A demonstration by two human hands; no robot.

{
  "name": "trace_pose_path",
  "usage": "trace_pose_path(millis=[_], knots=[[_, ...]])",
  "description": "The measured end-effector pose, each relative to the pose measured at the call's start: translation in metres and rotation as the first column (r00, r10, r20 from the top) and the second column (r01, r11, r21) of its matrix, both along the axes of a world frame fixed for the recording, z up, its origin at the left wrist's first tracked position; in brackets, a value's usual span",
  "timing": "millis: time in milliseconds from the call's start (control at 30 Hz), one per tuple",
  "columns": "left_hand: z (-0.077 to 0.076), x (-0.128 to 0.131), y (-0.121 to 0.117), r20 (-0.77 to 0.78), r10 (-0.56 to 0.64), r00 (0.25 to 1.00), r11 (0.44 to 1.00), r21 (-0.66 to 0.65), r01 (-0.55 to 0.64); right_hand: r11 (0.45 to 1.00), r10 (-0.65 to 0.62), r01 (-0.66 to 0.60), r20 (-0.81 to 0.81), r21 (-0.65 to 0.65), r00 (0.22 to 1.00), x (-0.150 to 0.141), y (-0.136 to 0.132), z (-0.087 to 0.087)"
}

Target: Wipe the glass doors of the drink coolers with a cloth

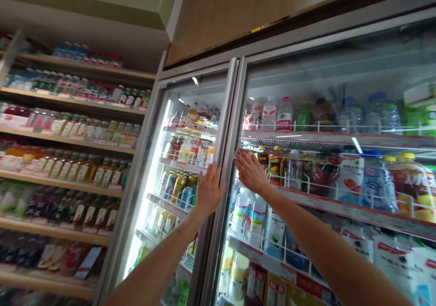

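Note:
My left hand (208, 190) lies flat and open against the glass of the left cooler door (177, 115), close to its right edge. My right hand (250, 170) is also open, with its palm pressed on the right cooler door (306, 69) just beside the metal door frame (223, 137) that runs between the two. Neither hand holds anything. Behind the glass stand several drink cans (179, 185) and white bottles (250, 215) on wire racks.
Wooden shelves (68, 142) full of bottled drinks line the wall at the left. The cooler's racks (340, 137) hold water bottles, juices and cartons. A wooden panel (238, 10) runs above the cooler.

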State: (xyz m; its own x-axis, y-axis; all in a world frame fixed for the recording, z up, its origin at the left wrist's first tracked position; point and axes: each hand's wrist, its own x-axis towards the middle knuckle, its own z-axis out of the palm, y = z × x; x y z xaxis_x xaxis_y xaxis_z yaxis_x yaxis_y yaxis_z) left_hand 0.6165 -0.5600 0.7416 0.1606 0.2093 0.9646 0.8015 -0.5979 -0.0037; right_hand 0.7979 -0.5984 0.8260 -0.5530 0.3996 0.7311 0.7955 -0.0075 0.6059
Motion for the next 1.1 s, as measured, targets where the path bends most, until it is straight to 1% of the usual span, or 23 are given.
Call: trace_pose_path(millis=[67, 133, 200, 233, 300, 367, 433, 467, 500, 533, 567, 633, 700, 733, 767, 800, 833, 900, 967, 1000, 1033, 1067, 1100], knots=[[-0.006, 0.000, -0.009, -0.011, -0.003, 1.000, 0.999, -0.047, 0.003, 0.994, 0.072, -0.064, 0.084, -0.091, 0.994, -0.005, 0.001, -0.059], [-0.009, 0.000, -0.020, -0.027, -0.012, 1.000, 0.995, -0.096, 0.009, 0.977, 0.161, -0.137, 0.147, -0.161, 0.976, 0.001, -0.006, -0.109], [-0.010, -0.001, -0.031, -0.039, -0.024, 0.999, 0.992, -0.122, 0.019, 0.954, 0.257, -0.218, 0.188, -0.205, 0.948, 0.017, -0.017, -0.136], [-0.009, 0.000, -0.037, -0.044, -0.030, 0.999, 0.992, -0.125, 0.024, 0.943, 0.296, -0.256, 0.188, -0.211, 0.936, 0.029, -0.024, -0.137], [-0.007, 0.003, -0.048, -0.049, -0.040, 0.998, 0.992, -0.120, 0.034, 0.932, 0.345, -0.325, 0.115, -0.158, 0.932, 0.057, -0.039, -0.114], [-0.004, 0.011, -0.060, -0.046, -0.049, 0.998, 0.994, -0.103, 0.044, 0.929, 0.371, -0.371, -0.037, -0.002, 0.928, 0.089, -0.059, -0.067], [-0.004, 0.024, -0.071, -0.040, -0.053, 0.998, 0.995, -0.081, 0.049, 0.926, 0.363, -0.330, -0.185, 0.184, 0.913, 0.121, -0.084, -0.017], [-0.005, 0.033, -0.077, -0.041, -0.054, 0.998, 0.996, -0.075, 0.051, 0.922, 0.350, -0.288, -0.239, 0.258, 0.906, 0.135, -0.097, 0.000], [-0.006, 0.043, -0.083, -0.044, -0.054, 0.998, 0.996, -0.076, 0.051, 0.922, 0.326, -0.240, -0.276, 0.304, 0.904, 0.146, -0.109, 0.009], [-0.009, 0.055, -0.089, -0.050, -0.054, 0.997, 0.995, -0.084, 0.050, 0.920, 0.307, -0.207, -0.284, 0.334, 0.908, 0.155, -0.121, 0.009], [-0.012, 0.068, -0.095, -0.056, -0.054, 0.997, 0.994, -0.097, 0.049, 0.923, 0.284, -0.188, -0.265, 0.336, 0.922, 0.161, -0.132, -0.002], [-0.020, 0.097, -0.109, -0.078, -0.059, 0.995, 0.991, -0.128, 0.049, 0.941, 0.237, -0.184, -0.164, 0.284, 0.958, 0.168, -0.151, -0.047], [-0.027, 0.126, -0.122, -0.107, -0.070, 0.992, 0.989, -0.137, 0.055, 0.990, 0.109, -0.102, -0.072, 0.101, 0.991, 0.173, -0.167, -0.102], [-0.029, 0.139, -0.128, -0.124, -0.079, 0.989, 0.990, -0.130, 0.062, 0.996, 0.082, -0.082, 0.003, 0.039, 0.997, 0.177, -0.175, -0.123], [-0.031, 0.152, -0.134, -0.139, -0.088, 0.986, 0.990, -0.118, 0.071, 0.997, 0.075, -0.074, 0.078, -0.012, 0.994, 0.184, -0.183, -0.136], [-0.031, 0.163, -0.138, -0.150, -0.095, 0.984, 0.992, -0.102, 0.080, 0.997, 0.065, -0.060, 0.128, -0.037, 0.990, 0.194, -0.192, -0.138], [-0.031, 0.173, -0.142, -0.155, -0.101, 0.983, 0.992, -0.085, 0.088, 0.999, 0.045, -0.040, 0.147, -0.033, 0.988, 0.205, -0.202, -0.130], [-0.031, 0.191, -0.147, -0.153, -0.104, 0.983, 0.994, -0.059, 0.096, 0.997, -0.045, 0.041, 0.052, 0.069, 0.998, 0.230, -0.224, -0.090], [-0.031, 0.206, -0.150, -0.138, -0.100, 0.985, 0.994, -0.044, 0.095, 0.959, -0.121, 0.157, -0.160, 0.236, 0.980, 0.250, -0.243, -0.043], [-0.033, 0.213, -0.151, -0.133, -0.101, 0.986, 0.995, -0.040, 0.096, 0.933, -0.131, 0.204, -0.250, 0.298, 0.959, 0.255, -0.249, -0.028], [-0.035, 0.219, -0.151, -0.126, -0.103, 0.987, 0.994, -0.038, 0.099, 0.915, -0.131, 0.233, -0.302, 0.330, 0.944, 0.258, -0.254, -0.022], [-0.037, 0.224, -0.151, -0.114, -0.106, 0.988, 0.994, -0.037, 0.102, 0.911, -0.133, 0.240, -0.314, 0.334, 0.940, 0.258, -0.256, -0.027], [-0.040, 0.228, -0.151, -0.099, -0.111, 0.989, 0.993, -0.039, 0.107, 0.922, -0.139, 0.232, -0.291, 0.311, 0.946, 0.256, -0.257, -0.041]])
